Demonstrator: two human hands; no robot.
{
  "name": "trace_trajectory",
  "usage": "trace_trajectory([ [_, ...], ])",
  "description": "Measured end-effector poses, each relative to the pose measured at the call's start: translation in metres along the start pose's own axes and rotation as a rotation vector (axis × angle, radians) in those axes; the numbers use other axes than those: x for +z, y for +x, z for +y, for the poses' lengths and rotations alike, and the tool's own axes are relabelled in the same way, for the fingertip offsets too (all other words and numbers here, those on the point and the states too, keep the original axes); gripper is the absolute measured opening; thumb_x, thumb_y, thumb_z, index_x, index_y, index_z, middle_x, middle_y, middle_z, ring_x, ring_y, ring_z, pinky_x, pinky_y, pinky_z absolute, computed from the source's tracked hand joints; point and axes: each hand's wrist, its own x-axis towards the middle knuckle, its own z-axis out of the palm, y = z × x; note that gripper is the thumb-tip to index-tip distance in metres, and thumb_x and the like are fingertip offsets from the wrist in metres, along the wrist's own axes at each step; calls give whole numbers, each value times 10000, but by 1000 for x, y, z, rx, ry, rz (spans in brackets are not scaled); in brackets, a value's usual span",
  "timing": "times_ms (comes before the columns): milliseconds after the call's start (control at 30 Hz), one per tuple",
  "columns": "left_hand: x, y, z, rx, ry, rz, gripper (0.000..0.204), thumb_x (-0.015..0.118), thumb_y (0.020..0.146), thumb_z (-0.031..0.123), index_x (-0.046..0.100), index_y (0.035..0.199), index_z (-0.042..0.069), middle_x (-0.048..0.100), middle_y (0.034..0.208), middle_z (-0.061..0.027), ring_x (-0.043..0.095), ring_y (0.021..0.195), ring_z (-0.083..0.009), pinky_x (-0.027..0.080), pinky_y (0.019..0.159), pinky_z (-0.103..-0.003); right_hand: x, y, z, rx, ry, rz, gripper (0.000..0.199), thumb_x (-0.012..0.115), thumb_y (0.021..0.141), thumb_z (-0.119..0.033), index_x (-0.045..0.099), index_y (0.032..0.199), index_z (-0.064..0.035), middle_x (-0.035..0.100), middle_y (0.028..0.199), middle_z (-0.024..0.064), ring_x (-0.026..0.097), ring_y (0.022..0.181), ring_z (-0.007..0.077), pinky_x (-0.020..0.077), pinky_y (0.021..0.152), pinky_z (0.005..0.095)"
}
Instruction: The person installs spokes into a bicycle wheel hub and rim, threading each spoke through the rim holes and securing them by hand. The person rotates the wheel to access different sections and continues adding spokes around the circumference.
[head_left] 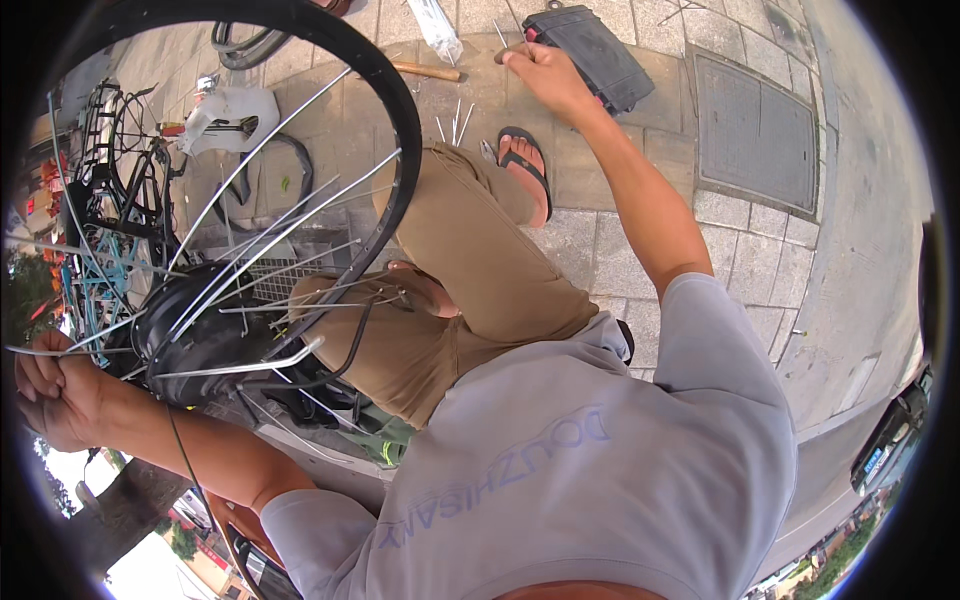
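Observation:
A large bicycle wheel rim [405, 120] stands at my left, with a black hub [185, 315] in it. Silver spokes [250, 250] run from the hub, several of them with loose ends short of the rim. At the far left, my left hand [65, 395] is closed, its fingers dark with grease, around one thin spoke beside the hub. My right hand [545, 75] is stretched far forward in a pinch. From its fingertips a thin metal spoke [501, 35] sticks out, close to a black hard case [590, 55].
Loose spokes [458, 122] lie on the paving near my sandalled foot [525, 165]. Ahead are a wooden-handled tool [425, 71], a clear plastic-wrapped bundle [435, 30] and a black tube [300, 165]. A white plastic bag [235, 118] and a bicycle frame [130, 150] stand at left.

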Motion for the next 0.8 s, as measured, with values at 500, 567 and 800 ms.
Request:
trace_trajectory([
  [500, 64, -27, -22, -72, 60, 119, 325, 559, 998, 154, 411, 709, 158, 308, 624, 65, 254, 511, -56, 188, 494, -249, 159, 35, 247, 435, -498, -487, 306, 572, 912, -211, 747, 1130, -89, 727, 1137, 218, 687, 1101, 402, 532, 958, 484],
  [567, 62, -22, -4, -112, 114, 125, 300, 536, 1013, 136, 426, 734, 153, 282, 645, 58, 239, 531, -66, 192, 520, -252, 170, 43, 252, 337, -520, -501, 280, 587, 899, -183, 753, 1097, -78, 732, 1123, 212, 691, 1086, 403, 543, 937, 487],
  [800, 46, -22, 15, 167, 403, 239, 77, 583, 1008, 107, 617, 997, 38, 551, 983, -148, 518, 905, -208, 388, 866, -410, 201, 25, 269, -112, -803, -1050, 228, 648, 834, -157, 746, 1023, -74, 745, 1042, 197, 713, 998, 395, 561, 859, 499],
])
